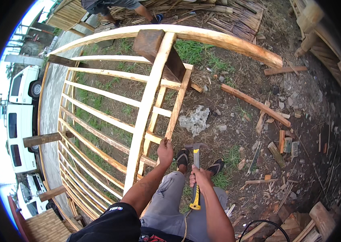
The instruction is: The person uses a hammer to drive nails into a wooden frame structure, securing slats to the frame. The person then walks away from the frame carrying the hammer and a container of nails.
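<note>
My right hand (198,176) is wrapped round the grip of a claw hammer (196,157) with a yellow and grey handle. Its head points away from me, close to the wooden frame. My left hand (165,152) is closed in a pinch at the frame's near right side, by the end of a slat (153,137) and the side rail (178,105). What its fingers pinch, if anything, is too small to make out. Above the slats runs a thick pale beam (148,99), crossing beside my left forearm.
A dark wooden post (170,60) rises at the frame's far corner under a long curved beam (227,39). Rubble and wood offcuts (275,153) litter the ground on the right, with a concrete lump (194,120) nearer. Another person (128,6) is at the far edge; white vehicles (19,121) stand left.
</note>
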Demonstrator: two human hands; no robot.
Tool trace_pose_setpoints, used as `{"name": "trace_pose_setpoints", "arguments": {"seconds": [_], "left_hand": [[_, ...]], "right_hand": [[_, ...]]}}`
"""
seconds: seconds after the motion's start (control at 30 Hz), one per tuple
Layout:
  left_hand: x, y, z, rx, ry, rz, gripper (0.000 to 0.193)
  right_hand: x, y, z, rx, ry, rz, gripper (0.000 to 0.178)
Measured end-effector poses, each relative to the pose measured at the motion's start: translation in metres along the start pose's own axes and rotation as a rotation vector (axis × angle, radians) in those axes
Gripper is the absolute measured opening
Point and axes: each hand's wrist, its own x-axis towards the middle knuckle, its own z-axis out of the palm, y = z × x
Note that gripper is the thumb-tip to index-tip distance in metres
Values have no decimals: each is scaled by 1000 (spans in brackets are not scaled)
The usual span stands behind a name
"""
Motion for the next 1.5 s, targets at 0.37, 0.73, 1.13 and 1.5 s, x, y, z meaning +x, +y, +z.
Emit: {"name": "trace_pose_setpoints", "arguments": {"seconds": [0.37, 0.73, 1.13, 1.5], "left_hand": [[-195, 124, -362, -4, -60, 46, 28], [-348, 22, -341, 387, -231, -450, 32], [-332, 1, -426, 367, -252, -326, 24], [-173, 178, -491, -13, -548, -26, 17]], "right_hand": [[-308, -9, 192, -1234, -121, 28, 24], [-313, 68, 299, -2054, -342, -138, 32], [-297, 134, 331, -1932, -274, -153, 33], [-301, 109, 243, -1115, -36, -307, 26]]}}
